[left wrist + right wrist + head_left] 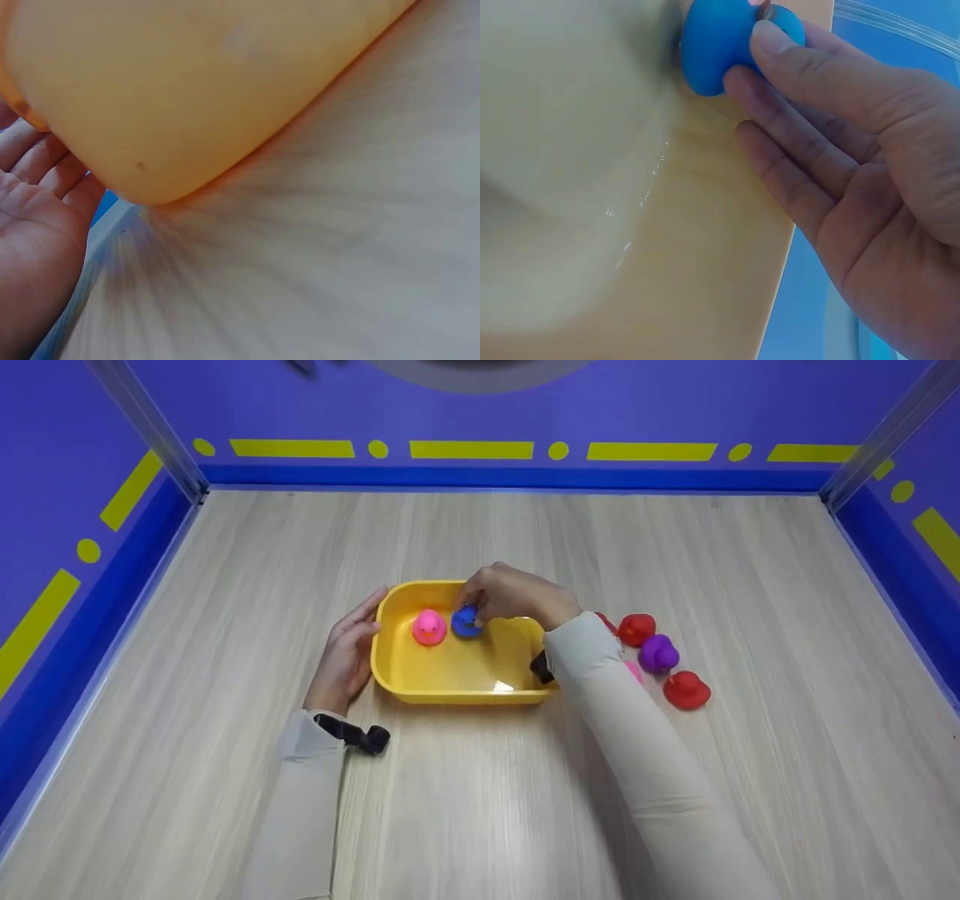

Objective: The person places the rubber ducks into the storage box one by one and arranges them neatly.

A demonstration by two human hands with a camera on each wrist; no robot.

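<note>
A yellow plastic tub [472,697] stands on the table. Inside it, a pink rubber duck [430,628] sits near the left end. Beside that, my right hand [514,591] pinches a blue rubber duck [466,621] between thumb and fingers, low in the tub near its back wall. The right wrist view shows the thumb on the blue duck [716,49] up close. My left hand [349,649] rests against the tub's left outer side, fingers along the wall. In the left wrist view its fingers [64,176] touch the tub [172,97] from outside.
To the right of the tub lie a red duck [686,690], a purple duck [659,653] and another red duck [637,629]. More red and pink bits show partly behind my right sleeve [645,757]. Blue walls [480,420] bound the wooden table [450,810].
</note>
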